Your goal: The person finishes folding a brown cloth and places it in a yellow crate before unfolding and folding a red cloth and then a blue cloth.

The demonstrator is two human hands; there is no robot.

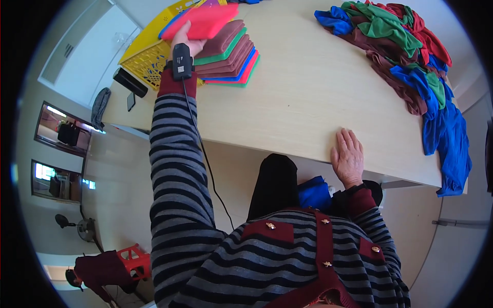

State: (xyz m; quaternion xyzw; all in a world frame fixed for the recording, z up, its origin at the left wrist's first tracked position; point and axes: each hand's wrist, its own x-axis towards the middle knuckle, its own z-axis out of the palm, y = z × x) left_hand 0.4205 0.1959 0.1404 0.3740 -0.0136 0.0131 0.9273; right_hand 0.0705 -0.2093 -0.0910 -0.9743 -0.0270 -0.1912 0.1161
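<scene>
Floor and a red stool (134, 259) fill the near left, with another person (95, 272) in dark red bent low beside the stool, well apart from our work. Further along the left edge of the table (308, 102) we see a yellow slotted basket (146, 56), partly hanging past the tabletop, with a dark flat object (130, 82) just below it.

Our left hand (185, 41) reaches far out along a striped sleeve, a small black device (181, 60) strapped at the wrist with a cable trailing down the arm. The fingers are closed around the near edge of a folded red cloth (210, 20), thumb side toward us, so the cloth hangs flat and level above the stack of folded cloths (228, 59). That stack, in maroon, green, blue and red layers, sits just beside the basket, its edges roughly squared; we judge the level hold is what lets a folded piece keep its shape and lie flush on the others.

Moving right, bare pale wood runs across the middle. Our right hand (348, 156) lies palm down at the near edge, fingers spread and flat, gripping nothing; it seems to brace us while the other arm stretches. A blue cloth (314, 195) rests in our lap under the table edge.

At the far right, a long heap of loose cloths (411, 61) in blue, green, red and maroon curves down the table's right side, some blue pieces spilling over the edge, unfolded and tangled, well apart from the stack.
</scene>
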